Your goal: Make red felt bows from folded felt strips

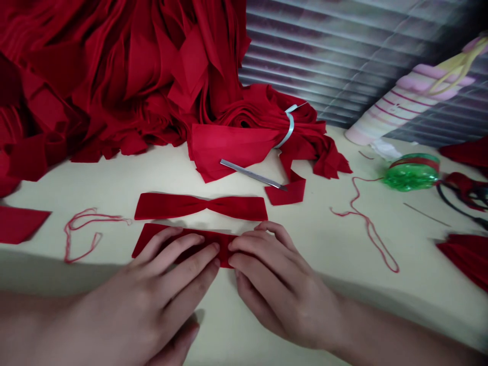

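Cream worktop [316, 218], heaped red cloth [114, 86] well beyond the folded red fabric strip [160, 242]. Strip lying flat, long axis running left to right, crosswise in front of the body and under both hands. Left hand [152, 290] over the strip's left half, fingers [179, 249] extended on top, not clenched. Right hand [278, 284] nearer the strip's right end, fingertips [238, 244] pressing there; firm grip or not, cannot tell. Pinched red fabric bow [200, 207] just beyond the strip, parallel to it; pink thread loop [78, 234] left of it; green plastic spool [412, 173] well right of it.
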A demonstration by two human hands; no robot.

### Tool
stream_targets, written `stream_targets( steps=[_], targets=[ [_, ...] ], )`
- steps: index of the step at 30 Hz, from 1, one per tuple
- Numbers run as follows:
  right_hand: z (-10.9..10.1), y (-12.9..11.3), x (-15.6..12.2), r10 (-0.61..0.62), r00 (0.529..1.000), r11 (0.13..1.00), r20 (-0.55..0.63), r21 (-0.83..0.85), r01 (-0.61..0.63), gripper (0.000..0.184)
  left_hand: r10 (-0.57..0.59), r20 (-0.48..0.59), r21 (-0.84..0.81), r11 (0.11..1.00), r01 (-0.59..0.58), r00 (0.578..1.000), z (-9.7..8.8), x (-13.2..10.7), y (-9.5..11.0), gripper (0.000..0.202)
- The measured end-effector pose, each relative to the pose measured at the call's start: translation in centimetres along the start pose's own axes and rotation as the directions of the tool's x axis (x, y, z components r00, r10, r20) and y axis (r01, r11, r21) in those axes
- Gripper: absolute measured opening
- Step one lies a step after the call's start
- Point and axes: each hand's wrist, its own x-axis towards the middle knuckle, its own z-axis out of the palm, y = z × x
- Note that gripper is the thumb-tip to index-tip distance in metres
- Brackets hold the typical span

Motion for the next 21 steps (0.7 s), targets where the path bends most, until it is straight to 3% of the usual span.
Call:
stream_targets(
  steps=[9,14,21],
  targets=[
    [0.2,-0.6,-0.5,-0.068,0.995,0.988,0.069,-0.135,0.077,0.018,-0.033,-0.039,0.070,0.997,0.036,0.999,0.2,-0.5,0.6,0.051],
    [0.1,-2.1,-1.3,-0.001,0.991,0.976,0.131,-0.217,0.029,0.042,-0.009,0.018,0.146,0.989,0.006,1.000,0.4,-1.3,0.5,0.061],
    [-0.2,-2.2,-1.1,-0.049,0.947,0.934,0.319,-0.321,0.157,0.053,-0.018,0.072,0.149,0.989,0.007,0.997,0.7,-1.8,0.4,0.064]
  ],
)
